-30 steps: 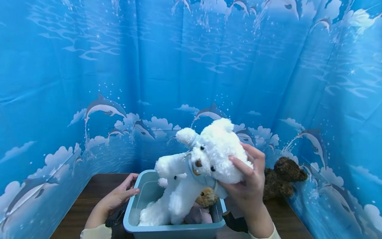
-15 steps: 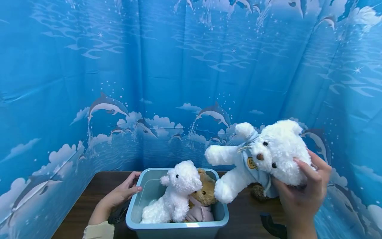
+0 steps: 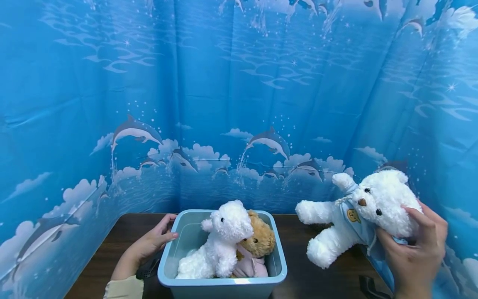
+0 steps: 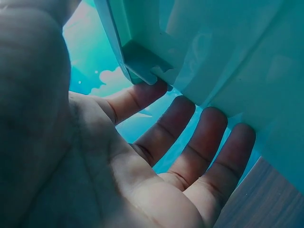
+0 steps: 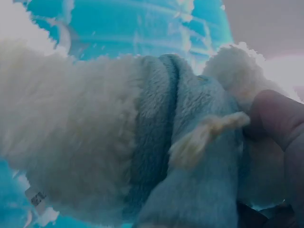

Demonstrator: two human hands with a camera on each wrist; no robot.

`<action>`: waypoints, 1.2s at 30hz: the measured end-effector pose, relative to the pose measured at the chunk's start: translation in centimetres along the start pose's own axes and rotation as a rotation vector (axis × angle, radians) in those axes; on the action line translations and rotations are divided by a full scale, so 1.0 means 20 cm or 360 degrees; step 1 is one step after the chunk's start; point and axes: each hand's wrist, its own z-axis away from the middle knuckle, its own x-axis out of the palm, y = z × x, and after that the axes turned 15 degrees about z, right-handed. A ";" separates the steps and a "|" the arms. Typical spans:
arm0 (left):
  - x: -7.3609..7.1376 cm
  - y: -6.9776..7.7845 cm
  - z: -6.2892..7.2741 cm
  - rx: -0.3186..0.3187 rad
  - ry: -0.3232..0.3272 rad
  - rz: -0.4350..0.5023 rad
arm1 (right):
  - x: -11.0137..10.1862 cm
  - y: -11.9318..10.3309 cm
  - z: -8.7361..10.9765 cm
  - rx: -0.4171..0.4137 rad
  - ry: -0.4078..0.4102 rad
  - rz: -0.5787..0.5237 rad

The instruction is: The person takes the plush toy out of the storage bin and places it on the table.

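Note:
My right hand (image 3: 416,245) grips a white teddy bear (image 3: 336,238) by its head, off to the right of the bin. The bear leans sideways, its legs pointing left, and wears a light blue hooded top (image 5: 204,156) with a yellow badge. Beside the light blue plastic bin (image 3: 224,283), my left hand (image 3: 151,241) rests against the left side. Its slightly bent fingers touch the outer wall in the left wrist view, with the thumb tip at the rim in the head view. Inside the bin sit a white plush animal (image 3: 220,249) and a tan teddy bear (image 3: 261,236) in pale pink clothing.
The bin stands on a dark wooden table (image 3: 119,241). A blue curtain (image 3: 224,104) printed with dolphins surrounds the table at the back and sides.
My right hand has lifted the white bear from over the bin and carried it right, then lower. The toys in the bin are now uncovered. My left hand stays at the bin.

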 end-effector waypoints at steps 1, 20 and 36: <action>0.00 0.00 0.00 -0.0001 0.0005 -0.0003 | 0.00 0.03 0.01 0.0036 -0.0044 0.0074; 0.00 -0.01 0.03 0.0029 -0.0040 -0.0009 | 0.02 0.50 0.12 0.0659 -0.0493 0.0555; 0.00 -0.01 0.01 0.0032 -0.0040 0.0018 | 0.07 0.80 0.17 0.0660 -0.0893 0.0644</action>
